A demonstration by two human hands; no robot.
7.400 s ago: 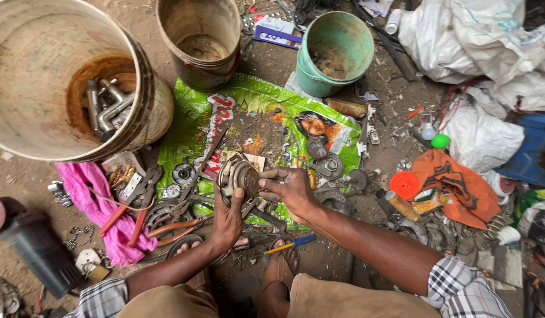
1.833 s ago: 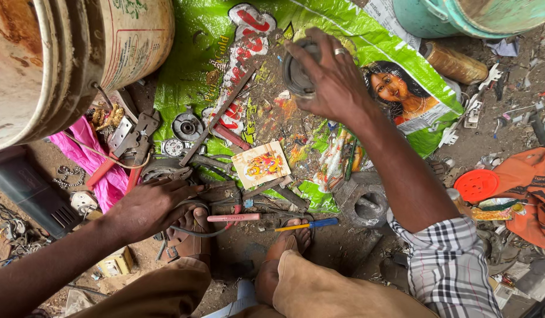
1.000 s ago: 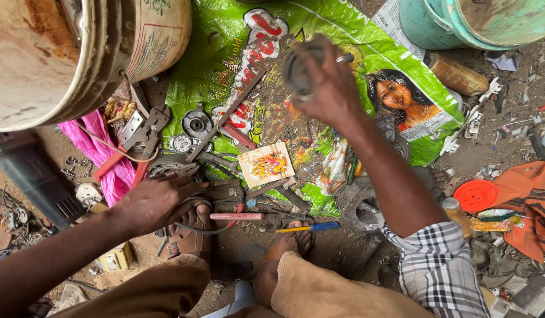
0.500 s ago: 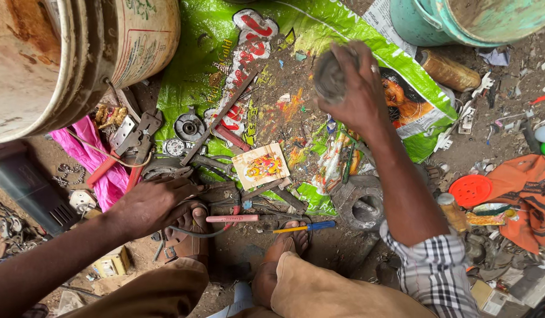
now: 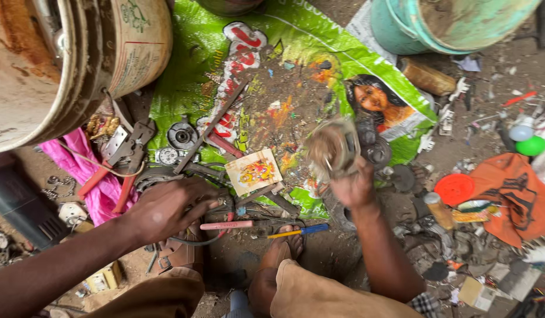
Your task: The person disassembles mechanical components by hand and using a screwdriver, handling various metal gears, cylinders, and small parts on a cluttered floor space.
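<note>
My right hand (image 5: 354,187) grips a round metal motor part (image 5: 333,148), blurred by motion, lifted above the right edge of the green printed sack (image 5: 237,65). My left hand (image 5: 169,206) rests palm down on a pile of tools and wire at the sack's near left corner, fingers curled over them. A pink-handled tool (image 5: 228,225) and a yellow and blue screwdriver (image 5: 296,231) lie just in front of my foot (image 5: 281,253). A small printed card (image 5: 254,171) lies between the hands.
A large rusty white bucket (image 5: 55,65) stands at the left and a teal bucket (image 5: 449,23) at the top right. Red-handled pliers (image 5: 116,162) lie on pink cloth (image 5: 87,176). Orange cloth (image 5: 508,197), a red lid (image 5: 455,189) and scattered scrap crowd the right.
My right hand has pulled the round metal part from the far side of the sack back toward me and to the right. My left hand has stayed on the tool pile.
</note>
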